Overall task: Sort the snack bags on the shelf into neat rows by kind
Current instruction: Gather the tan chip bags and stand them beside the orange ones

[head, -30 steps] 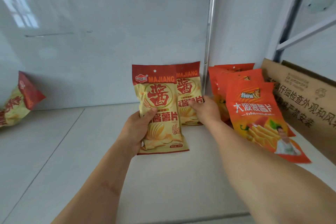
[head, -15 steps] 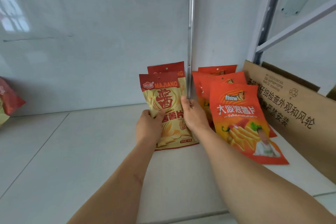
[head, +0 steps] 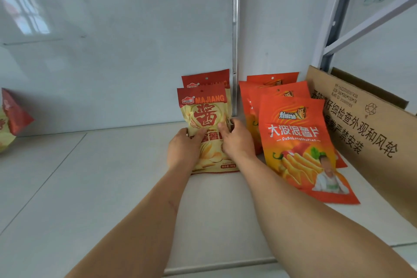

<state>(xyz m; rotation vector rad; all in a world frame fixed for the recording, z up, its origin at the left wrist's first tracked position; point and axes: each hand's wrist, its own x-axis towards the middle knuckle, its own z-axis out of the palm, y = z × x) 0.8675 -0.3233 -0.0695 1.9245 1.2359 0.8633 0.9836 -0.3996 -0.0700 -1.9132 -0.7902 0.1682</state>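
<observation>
Bag: front red-topped yellow foil MAJIANG crisp bag (head: 204,119), upright on the white shelf (head: 90,187), overlapping its twin bag (head: 206,79) behind.
Hold: left hand (head: 184,149) and right hand (head: 237,142) clasp its lower sides.
Advice: square it against the twin, clear of the orange foil crisp bags (head: 295,142).
Leftover: stray red-yellow bag (head: 11,119), far left.

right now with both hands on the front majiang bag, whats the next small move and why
Probably release it and reach for the stray bag at far left. The front MAJIANG bag already stands squarely before the rear MAJIANG bag, held by the left hand and right hand, beside the orange bags. The stray looks like the same kind.
</observation>
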